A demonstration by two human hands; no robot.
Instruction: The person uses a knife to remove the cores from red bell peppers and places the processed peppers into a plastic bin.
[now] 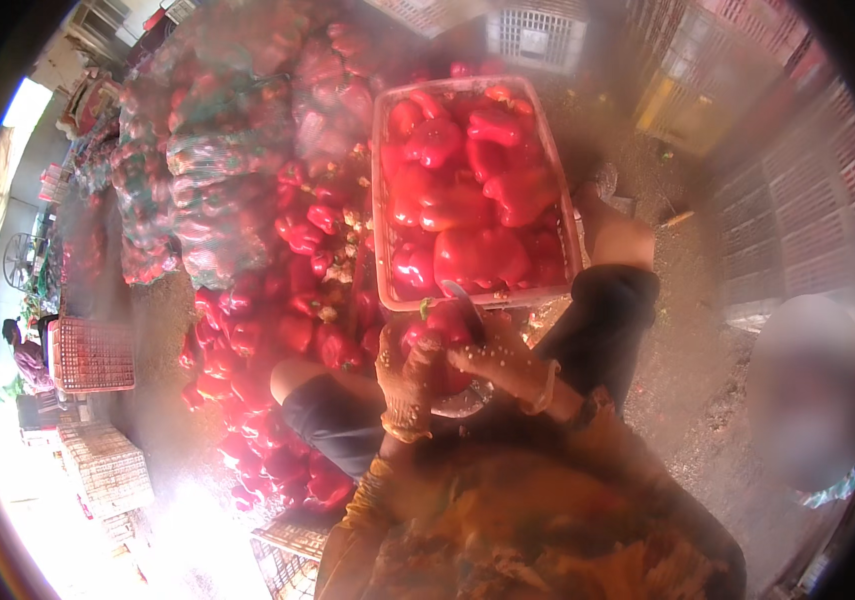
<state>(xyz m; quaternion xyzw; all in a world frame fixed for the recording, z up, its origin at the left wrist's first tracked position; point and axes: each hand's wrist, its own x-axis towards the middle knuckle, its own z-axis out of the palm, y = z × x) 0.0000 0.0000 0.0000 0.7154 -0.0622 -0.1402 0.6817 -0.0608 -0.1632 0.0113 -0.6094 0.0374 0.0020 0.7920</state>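
Both my hands wear pale, dirt-specked work gloves and meet in front of my lap. My left hand [407,385] is closed round a red bell pepper [447,322] whose green stem points up and away. My right hand [502,362] grips a knife [463,300]; its blade rises beside the stem, and the handle is hidden in the glove. Just beyond them stands a pinkish plastic crate [380,200] filled with glossy red bell peppers [482,258]. Part of a pale, round-edged thing [464,402] shows beneath my hands; its kind is unclear.
Loose red peppers [247,345] spread over the floor to my left, with cut stem cores [352,220] among them. Behind them, net sacks [212,200] of peppers are stacked. Stacked crates [797,200] line the right side. A red crate [93,355] stands far left.
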